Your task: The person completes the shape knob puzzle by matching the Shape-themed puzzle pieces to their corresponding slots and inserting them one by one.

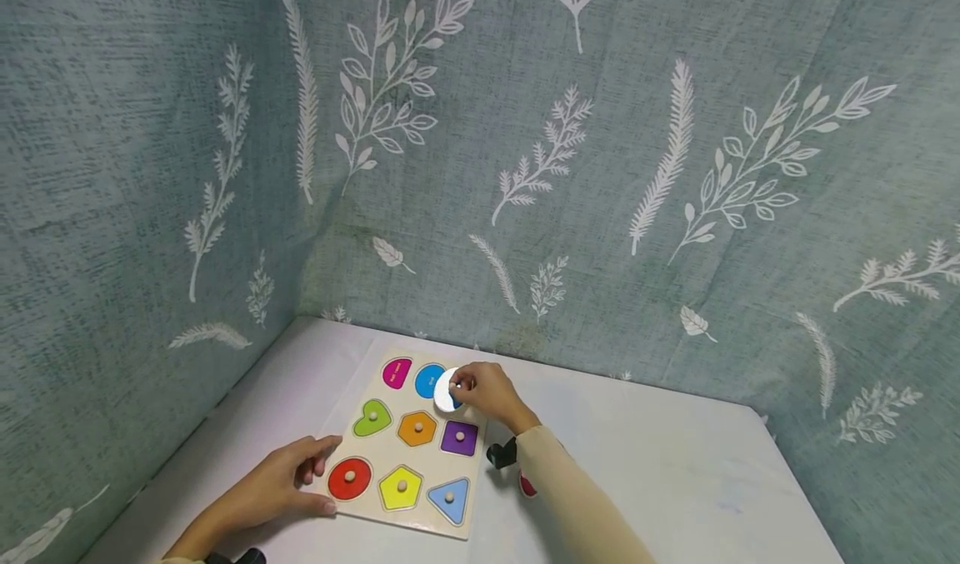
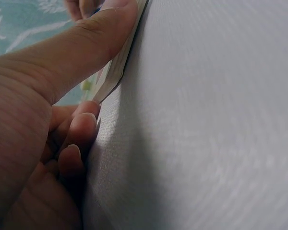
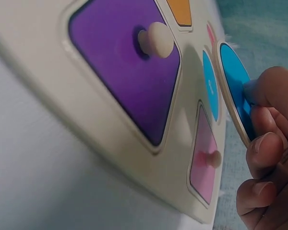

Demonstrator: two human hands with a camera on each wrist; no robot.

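Note:
A wooden shape puzzle board (image 1: 386, 457) lies on the table, holding knobbed pieces that include a red circle (image 1: 360, 489), a yellow pentagon (image 1: 390, 497) and a purple square (image 3: 120, 62). My right hand (image 1: 486, 391) pinches a blue oval piece (image 3: 235, 76) by its knob. That piece is tilted close over the board, beside the blue oval recess (image 1: 427, 380); its face glares white in the head view. At the board's near left corner, my left hand (image 1: 281, 476) rests with its thumb at the front edge and forefinger at the left edge, other fingers bent.
A magenta half-round recess (image 1: 397, 372) is at the board's far left corner. A pink piece (image 3: 201, 177) sits beside the oval recess. A dark red piece (image 1: 527, 486) lies on the white table (image 1: 675, 464), partly behind the right sleeve. Patterned cloth (image 1: 480, 281) stands behind and left.

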